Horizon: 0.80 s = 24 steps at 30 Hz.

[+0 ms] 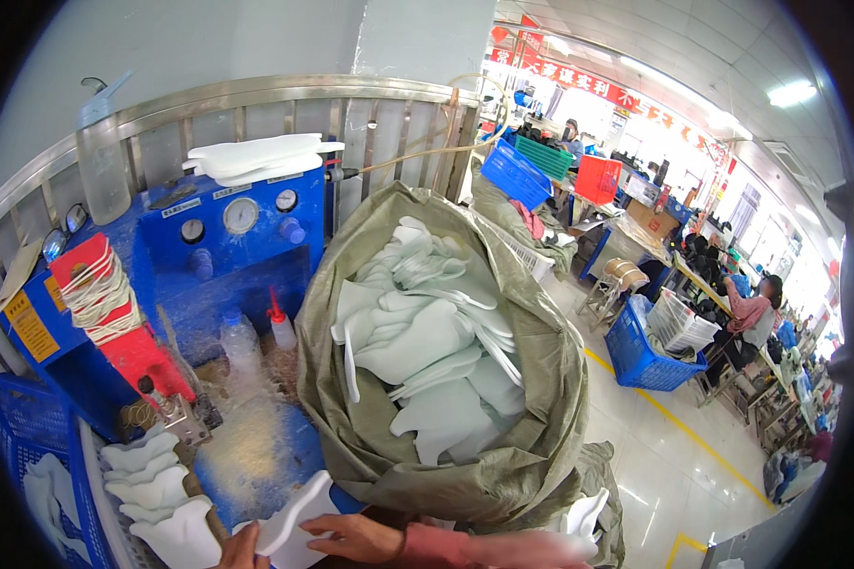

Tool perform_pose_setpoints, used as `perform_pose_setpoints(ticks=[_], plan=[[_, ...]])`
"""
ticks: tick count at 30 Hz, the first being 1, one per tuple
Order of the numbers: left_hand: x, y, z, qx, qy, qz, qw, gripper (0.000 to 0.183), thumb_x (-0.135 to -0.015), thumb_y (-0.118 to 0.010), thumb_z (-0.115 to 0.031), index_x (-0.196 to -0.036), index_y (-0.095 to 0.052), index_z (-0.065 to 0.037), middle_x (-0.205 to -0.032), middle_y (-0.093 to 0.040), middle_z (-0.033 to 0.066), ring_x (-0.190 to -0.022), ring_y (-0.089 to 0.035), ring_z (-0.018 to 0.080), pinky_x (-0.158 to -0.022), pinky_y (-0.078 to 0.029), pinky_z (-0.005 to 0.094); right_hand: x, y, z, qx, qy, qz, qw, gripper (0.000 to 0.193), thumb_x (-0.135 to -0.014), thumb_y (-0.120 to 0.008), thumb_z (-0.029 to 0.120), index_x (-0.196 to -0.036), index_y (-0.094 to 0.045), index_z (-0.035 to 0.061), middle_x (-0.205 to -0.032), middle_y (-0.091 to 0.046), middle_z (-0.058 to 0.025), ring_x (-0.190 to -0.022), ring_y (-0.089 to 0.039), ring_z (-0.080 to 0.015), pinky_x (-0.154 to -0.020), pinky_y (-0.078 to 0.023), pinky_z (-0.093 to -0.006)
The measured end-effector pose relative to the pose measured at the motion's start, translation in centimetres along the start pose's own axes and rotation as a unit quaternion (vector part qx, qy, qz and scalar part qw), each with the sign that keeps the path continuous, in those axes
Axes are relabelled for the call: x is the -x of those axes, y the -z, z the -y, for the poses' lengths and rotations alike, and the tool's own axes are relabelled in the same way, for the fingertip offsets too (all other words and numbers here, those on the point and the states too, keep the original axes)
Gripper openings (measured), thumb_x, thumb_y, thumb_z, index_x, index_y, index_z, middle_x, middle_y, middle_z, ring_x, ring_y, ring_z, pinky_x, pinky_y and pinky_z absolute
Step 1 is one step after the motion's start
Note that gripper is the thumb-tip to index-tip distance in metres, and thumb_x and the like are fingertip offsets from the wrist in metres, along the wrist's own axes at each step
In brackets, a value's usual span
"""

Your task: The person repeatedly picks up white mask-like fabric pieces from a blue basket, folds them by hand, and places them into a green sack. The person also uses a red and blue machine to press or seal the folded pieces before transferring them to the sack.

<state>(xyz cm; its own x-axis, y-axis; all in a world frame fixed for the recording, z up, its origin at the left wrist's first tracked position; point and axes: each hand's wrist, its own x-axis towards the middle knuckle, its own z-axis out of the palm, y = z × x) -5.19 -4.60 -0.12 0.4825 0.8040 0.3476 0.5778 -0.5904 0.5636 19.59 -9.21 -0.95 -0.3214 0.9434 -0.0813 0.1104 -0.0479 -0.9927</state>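
Note:
At the lower edge, my left hand [243, 548] grips the near left edge of a white flat cut piece [297, 512], which stands tilted with its wavy edge up. Against that piece's right side lie the bent fingers of my right hand [359, 539], its forearm reaching in from the right in a pink sleeve. Just beyond is the blue worktop [275, 441], strewn with pale dust. Stacks of similar white pieces [152, 479] lie left of my hands. A big olive woven sack [541, 417], rolled open, holds a heap of the same white pieces [422, 327].
A blue machine [166, 256] with gauges stands behind the worktop. On it are a red block wound with cord [104, 299] and a small metal clamp device [173, 417]. Bottles [240, 346] stand beyond the dust. Blue crates [650, 356], tables and seated people [754, 308] fill the right background.

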Motion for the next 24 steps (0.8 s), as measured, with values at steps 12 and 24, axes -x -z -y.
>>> perform_pose_setpoints(ticks=[12, 24], plan=[[-0.9, -0.4, -1.0, -0.083, -0.175, -0.033, 0.981, 0.036, -0.072, -0.068, 0.005, -0.107, -0.074, 0.000, -0.107, -0.071, 0.0153, -0.090, -0.065, 0.0361, -0.085, -0.054, 0.0472, 0.1, -0.1, 1.3, 0.259, 0.195, -0.047, 0.945, 0.051, -0.090, -0.074, 0.029, -0.130, -0.057, 0.0036, -0.121, -0.063, -0.0197, -0.113, -0.061, -0.0405, -0.098, -0.049, -0.0474], [4.1, 1.7, 2.0, 0.145, 0.275, -0.011, 0.950, 0.041, -0.096, -0.063, 0.001, -0.136, -0.058, -0.001, -0.129, -0.063, 0.0200, -0.094, -0.073, 0.0313, -0.077, -0.062, 0.0378, -1.9, 0.1, 1.9, 0.399, 0.182, 0.086, 0.895, 0.060, -0.077, -0.077, 0.012, -0.135, -0.060, 0.0081, -0.110, -0.056, -0.0137, -0.099, -0.059, -0.0342, -0.088, -0.049, -0.0439]])
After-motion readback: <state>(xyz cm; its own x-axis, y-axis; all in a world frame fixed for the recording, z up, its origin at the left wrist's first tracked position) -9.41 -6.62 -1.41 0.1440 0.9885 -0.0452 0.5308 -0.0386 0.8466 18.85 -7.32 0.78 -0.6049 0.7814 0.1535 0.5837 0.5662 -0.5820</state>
